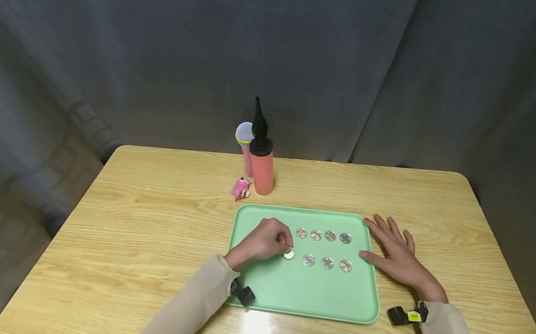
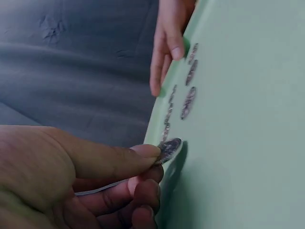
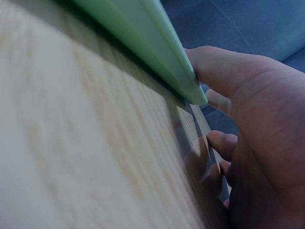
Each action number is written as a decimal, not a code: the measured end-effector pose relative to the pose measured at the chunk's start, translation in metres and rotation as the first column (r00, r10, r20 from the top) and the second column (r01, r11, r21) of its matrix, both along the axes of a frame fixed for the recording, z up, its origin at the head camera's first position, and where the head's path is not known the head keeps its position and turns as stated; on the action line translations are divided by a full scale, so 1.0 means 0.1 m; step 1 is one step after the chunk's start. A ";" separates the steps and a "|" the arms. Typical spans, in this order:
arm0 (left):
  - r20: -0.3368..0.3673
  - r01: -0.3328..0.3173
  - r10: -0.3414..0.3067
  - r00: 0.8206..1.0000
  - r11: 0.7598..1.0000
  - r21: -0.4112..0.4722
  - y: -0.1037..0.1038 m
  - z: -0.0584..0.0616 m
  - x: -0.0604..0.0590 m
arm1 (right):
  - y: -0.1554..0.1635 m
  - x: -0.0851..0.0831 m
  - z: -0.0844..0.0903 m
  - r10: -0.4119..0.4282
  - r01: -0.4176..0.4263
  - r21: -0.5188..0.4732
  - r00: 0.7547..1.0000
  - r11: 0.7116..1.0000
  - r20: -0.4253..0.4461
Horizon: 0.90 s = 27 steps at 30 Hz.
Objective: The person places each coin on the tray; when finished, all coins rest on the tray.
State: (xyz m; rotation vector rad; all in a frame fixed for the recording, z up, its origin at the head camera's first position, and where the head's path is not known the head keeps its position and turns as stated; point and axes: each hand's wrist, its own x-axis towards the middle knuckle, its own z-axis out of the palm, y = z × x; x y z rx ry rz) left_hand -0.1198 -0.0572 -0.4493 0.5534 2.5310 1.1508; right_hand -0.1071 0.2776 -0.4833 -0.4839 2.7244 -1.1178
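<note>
My left hand pinches a round silver coin between thumb and fingertips, close over the green tray. In the head view that coin is at the left end of the nearer row, beside three other coins. A farther row of several coins lies parallel behind it. My right hand rests spread at the tray's right side, its thumb and a fingertip over the rim. The right wrist view shows the right thumb against the tray's edge and the other fingers near the wooden table.
Behind the tray stand a coral hand pump with a black nozzle and a pink toy microphone. A small pink figurine lies in front of them. The wooden table ends at a dark curtain.
</note>
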 end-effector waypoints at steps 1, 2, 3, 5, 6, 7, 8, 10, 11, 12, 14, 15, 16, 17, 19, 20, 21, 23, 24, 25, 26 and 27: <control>-0.009 0.004 -0.004 1.000 1.000 -0.009 0.01 -0.01 0.01 | 0.00 0.00 0.00 0.000 0.000 -0.001 1.000 1.000 -0.002; -0.018 0.007 -0.008 1.000 1.000 -0.022 0.02 -0.01 0.02 | 0.00 0.00 0.00 0.001 -0.001 0.000 1.000 1.000 0.000; -0.029 0.012 -0.013 0.999 0.999 -0.037 0.03 -0.02 0.02 | 0.00 0.00 0.00 0.001 -0.001 0.001 1.000 1.000 0.002; -0.037 0.019 -0.022 0.999 0.998 -0.062 0.04 -0.02 0.04 | 0.00 0.00 0.01 0.004 -0.004 0.004 1.000 1.000 0.001; -0.044 0.022 -0.026 0.999 0.997 -0.077 0.05 -0.02 0.04 | 0.00 0.00 0.01 0.005 -0.005 0.005 1.000 1.000 0.002; -0.051 0.025 -0.030 0.998 0.996 -0.089 0.06 -0.02 0.05 | 0.00 0.00 0.01 0.007 -0.007 0.007 1.000 1.000 0.005; -0.063 0.028 -0.035 0.997 0.994 -0.105 0.07 -0.02 0.06 | 0.00 0.00 0.02 0.007 -0.007 0.010 1.000 1.000 0.009; -0.079 0.031 -0.042 0.996 0.991 -0.127 0.09 -0.02 0.07 | 0.01 0.00 0.02 0.010 -0.010 0.012 1.000 1.000 0.006; -0.087 0.031 -0.044 0.995 0.990 -0.138 0.09 -0.02 0.07 | 0.00 0.00 0.01 0.010 -0.010 0.010 1.000 1.000 0.008; -0.097 0.032 -0.047 0.994 0.988 -0.150 0.10 -0.03 0.08 | 0.00 0.00 0.01 0.010 -0.010 0.009 1.000 1.000 0.008; -0.109 0.035 -0.054 0.993 0.985 -0.168 0.10 -0.03 0.09 | 0.00 0.00 0.01 0.008 -0.008 0.008 1.000 1.000 0.011; -0.108 0.037 -0.056 0.993 0.984 -0.176 0.11 -0.03 0.09 | 0.00 0.00 0.00 0.007 -0.007 0.005 1.000 1.000 0.010; -0.110 0.038 -0.059 0.992 0.982 -0.184 0.11 -0.03 0.10 | 0.00 0.00 0.00 0.004 -0.004 0.004 1.000 1.000 0.013; -0.110 0.039 -0.061 0.992 0.981 -0.191 0.11 -0.02 0.10 | 0.00 0.00 0.00 0.003 -0.003 0.002 1.000 1.000 0.013; -0.109 0.041 -0.064 0.992 0.979 -0.202 0.11 -0.01 0.10 | 0.00 -0.01 -0.01 0.000 0.000 0.004 1.000 1.000 0.013; -0.105 0.041 -0.064 0.992 0.978 -0.205 0.11 -0.01 0.10 | 0.00 -0.01 -0.01 0.001 -0.001 0.004 1.000 1.000 0.014; -0.101 0.041 -0.064 0.993 0.977 -0.207 0.11 -0.01 0.10 | 0.00 -0.01 -0.01 0.000 0.000 0.004 1.000 1.000 0.013; -0.096 0.039 -0.061 0.994 0.977 -0.210 0.11 0.00 0.10 | 0.00 -0.01 -0.01 0.001 -0.001 0.004 1.000 1.000 0.012; -0.095 0.036 -0.057 0.994 0.977 -0.208 0.11 0.00 0.10 | 0.00 -0.01 -0.02 0.001 -0.001 0.004 1.000 1.000 0.011; -0.098 0.033 -0.054 0.994 0.979 -0.202 0.10 0.01 0.10 | 0.00 -0.01 -0.01 0.001 -0.001 0.003 1.000 1.000 0.009; -0.103 0.028 -0.049 0.994 0.981 -0.194 0.09 0.02 0.10 | 0.00 -0.01 -0.02 0.002 -0.002 0.002 1.000 1.000 0.008; -0.110 0.023 -0.044 0.993 0.983 -0.182 0.08 0.03 0.10 | 0.00 -0.01 -0.01 0.002 -0.002 0.001 1.000 1.000 0.007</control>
